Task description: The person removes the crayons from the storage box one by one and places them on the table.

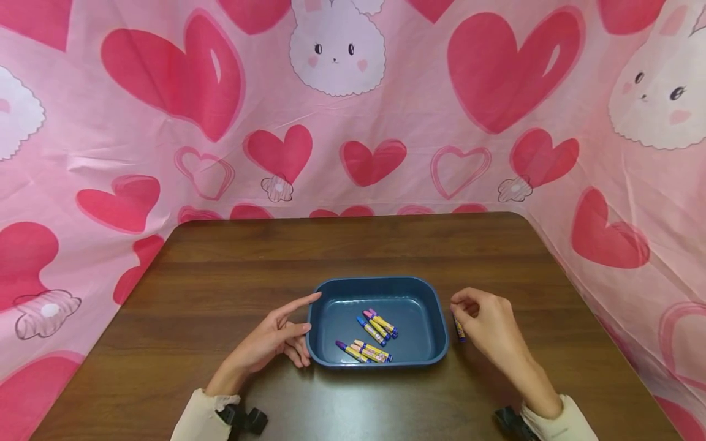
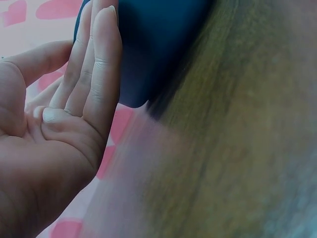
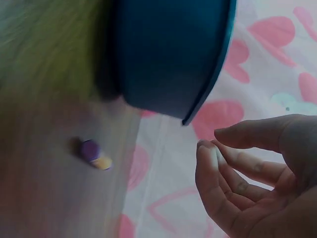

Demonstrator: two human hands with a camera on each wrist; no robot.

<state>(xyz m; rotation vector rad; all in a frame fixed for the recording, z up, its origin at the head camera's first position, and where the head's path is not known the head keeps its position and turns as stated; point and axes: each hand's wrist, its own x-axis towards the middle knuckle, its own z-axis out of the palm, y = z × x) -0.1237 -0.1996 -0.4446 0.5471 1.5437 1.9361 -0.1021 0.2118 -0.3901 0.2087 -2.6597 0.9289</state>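
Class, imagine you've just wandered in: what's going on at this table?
A person's left hand rests against the left side of a blue tray that holds several crayons. Their right hand is just beyond its right side, over a lone crayon lying on the table. That hand's thumb and fingers are bent close together with nothing between them, so the crayon is not yet picked up.

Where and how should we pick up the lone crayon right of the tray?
Pinch the crayon across its yellow barrel around mid-length, coming from above and slightly right. It appears to lie flat, lengthwise alongside the tray, whose wall leaves little room on the left. The right grip is over its far end, so it likely needs drawing back a touch.
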